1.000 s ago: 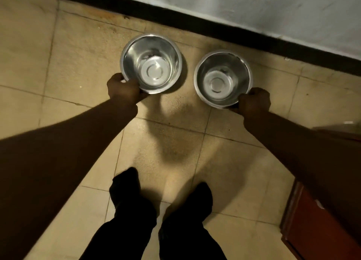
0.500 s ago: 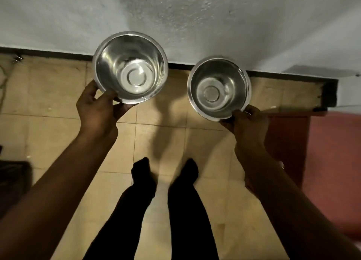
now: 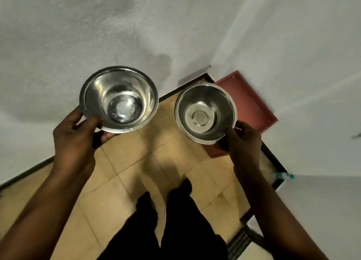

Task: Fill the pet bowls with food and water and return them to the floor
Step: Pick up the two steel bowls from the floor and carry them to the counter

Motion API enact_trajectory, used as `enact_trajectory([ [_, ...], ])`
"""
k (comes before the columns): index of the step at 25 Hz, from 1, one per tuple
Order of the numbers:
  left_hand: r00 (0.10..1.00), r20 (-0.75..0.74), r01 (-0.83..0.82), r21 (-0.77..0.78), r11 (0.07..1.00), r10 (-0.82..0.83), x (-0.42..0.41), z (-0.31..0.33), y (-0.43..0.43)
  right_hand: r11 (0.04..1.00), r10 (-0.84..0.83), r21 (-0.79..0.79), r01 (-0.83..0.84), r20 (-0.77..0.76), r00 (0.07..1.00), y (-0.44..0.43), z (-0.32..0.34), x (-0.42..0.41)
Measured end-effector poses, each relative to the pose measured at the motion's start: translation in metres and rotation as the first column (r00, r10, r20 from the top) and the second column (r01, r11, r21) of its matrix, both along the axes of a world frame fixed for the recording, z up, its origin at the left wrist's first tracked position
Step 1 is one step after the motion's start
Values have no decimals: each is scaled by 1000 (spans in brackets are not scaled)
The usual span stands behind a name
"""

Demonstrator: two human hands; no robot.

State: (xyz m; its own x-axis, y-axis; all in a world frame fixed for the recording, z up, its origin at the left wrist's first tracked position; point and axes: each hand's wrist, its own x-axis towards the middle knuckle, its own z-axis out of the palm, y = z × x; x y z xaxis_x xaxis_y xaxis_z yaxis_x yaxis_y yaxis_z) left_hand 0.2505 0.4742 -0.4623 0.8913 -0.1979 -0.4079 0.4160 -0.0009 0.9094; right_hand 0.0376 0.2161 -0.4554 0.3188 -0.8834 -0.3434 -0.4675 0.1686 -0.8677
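While I look down from the head cam, the white wall (image 3: 97,34) fills the top half and the tan tiled floor (image 3: 136,171) sits below it. Dark trouser legs (image 3: 172,226) stand centre bottom. Red panel (image 3: 252,101) at right, partly behind the smaller bowl; can't tell what it is. Both bowls are off the floor, upright, empty, well apart from each other. Larger steel bowl (image 3: 118,99) is at left, left hand (image 3: 78,140) clamped on its near rim, thumb on top, fingers underneath. Smaller steel bowl (image 3: 205,113) is at right, right hand (image 3: 244,142) pinching its near-right rim.
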Motion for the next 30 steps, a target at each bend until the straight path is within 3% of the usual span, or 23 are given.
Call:
enact_trajectory([
  [6, 937, 70, 348, -68, 935, -343, -89, 74, -68, 953, -277, -96, 289, 119, 953, 29, 83, -161],
  [12, 760, 70, 649, -139, 748, -646, -227, 98, -150, 792, -575, -111, 600, 193, 795, 55, 111, -343],
  [15, 646, 66, 760, -155, 632, -761, -317, 95, -181, 665, -720, -94, 741, 182, 669, 76, 111, -447],
  [20, 366, 69, 929, -90, 359, -928, -485, 83, -214, 444, -874, -73, 893, 183, 450, 125, 115, -613],
  [26, 101, -40, 987, -119, 105, -994, -666, 89, -218, 115, -982, -112, 987, 134, 130, 191, 114, -765],
  [30, -116, -71, 990, -94, -109, -991, -756, 98, -205, -47, -991, -135, 990, 130, -29, 228, 113, -828],
])
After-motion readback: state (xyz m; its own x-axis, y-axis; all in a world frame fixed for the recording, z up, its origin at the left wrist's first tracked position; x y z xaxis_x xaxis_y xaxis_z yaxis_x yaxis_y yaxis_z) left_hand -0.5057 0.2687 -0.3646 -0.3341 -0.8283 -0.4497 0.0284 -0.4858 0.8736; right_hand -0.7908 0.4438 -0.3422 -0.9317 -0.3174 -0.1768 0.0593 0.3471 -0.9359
